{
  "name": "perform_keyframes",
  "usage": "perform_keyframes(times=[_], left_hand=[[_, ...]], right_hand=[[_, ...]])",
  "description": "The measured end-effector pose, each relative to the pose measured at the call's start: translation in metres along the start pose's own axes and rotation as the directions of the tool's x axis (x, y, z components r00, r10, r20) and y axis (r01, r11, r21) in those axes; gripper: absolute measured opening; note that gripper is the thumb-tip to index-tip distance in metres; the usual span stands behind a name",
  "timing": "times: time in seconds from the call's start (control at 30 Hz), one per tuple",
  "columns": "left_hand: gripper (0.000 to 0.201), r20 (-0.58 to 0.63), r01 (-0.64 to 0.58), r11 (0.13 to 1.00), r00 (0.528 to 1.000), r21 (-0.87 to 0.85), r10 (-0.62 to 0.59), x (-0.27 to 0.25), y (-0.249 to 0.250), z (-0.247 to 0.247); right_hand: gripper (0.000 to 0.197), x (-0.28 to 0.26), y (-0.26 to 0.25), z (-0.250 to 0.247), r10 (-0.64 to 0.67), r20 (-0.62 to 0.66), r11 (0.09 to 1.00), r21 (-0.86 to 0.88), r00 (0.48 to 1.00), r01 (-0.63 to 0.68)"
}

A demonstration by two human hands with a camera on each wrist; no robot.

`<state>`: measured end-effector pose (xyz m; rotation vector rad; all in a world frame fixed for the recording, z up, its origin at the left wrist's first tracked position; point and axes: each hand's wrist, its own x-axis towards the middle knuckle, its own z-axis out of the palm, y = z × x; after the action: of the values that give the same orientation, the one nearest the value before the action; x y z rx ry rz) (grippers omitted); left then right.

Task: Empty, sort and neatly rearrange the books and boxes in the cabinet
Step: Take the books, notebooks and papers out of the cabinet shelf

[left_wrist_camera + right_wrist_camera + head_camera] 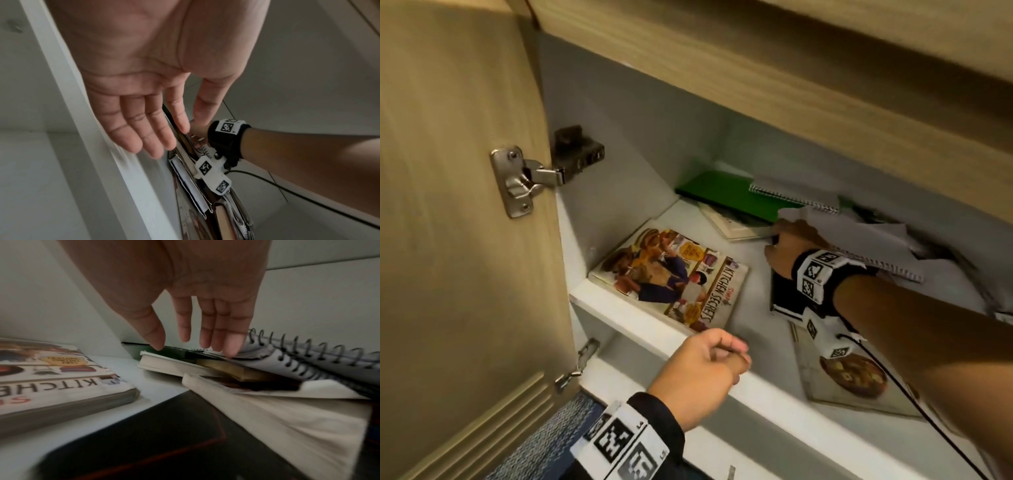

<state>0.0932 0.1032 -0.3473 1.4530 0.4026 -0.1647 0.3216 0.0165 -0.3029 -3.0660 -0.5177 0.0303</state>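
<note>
Your left hand [698, 373] hung loosely curled and empty by the shelf [640, 325] edge, while your right hand's [789, 248] straight fingers [232, 345] touched the spiral notebook [308, 356] atop the piled books [236, 368].

Black wristbands [822, 274] with white marker tags [619, 442]
</note>
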Motion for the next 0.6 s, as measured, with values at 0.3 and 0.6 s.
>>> perform_keyframes(times=[0.3,0.6], left_hand=[[0.01,0.008,0.037,0.999,0.999,-0.021,-0.037,0.012,-0.007,-0.013],[0.01,-0.029,-0.001,1.0,1.0,-0.026,0.0,-0.002,0.001,-0.017]], right_hand=[[0.061,0.024,-0.016,0.021,0.113,0.14,0.979,-0.184,0.984,-0.087],[0.049,0.018,-0.006,-0.017,0.081,-0.024,0.979,-0.185,0.996,-0.084]])
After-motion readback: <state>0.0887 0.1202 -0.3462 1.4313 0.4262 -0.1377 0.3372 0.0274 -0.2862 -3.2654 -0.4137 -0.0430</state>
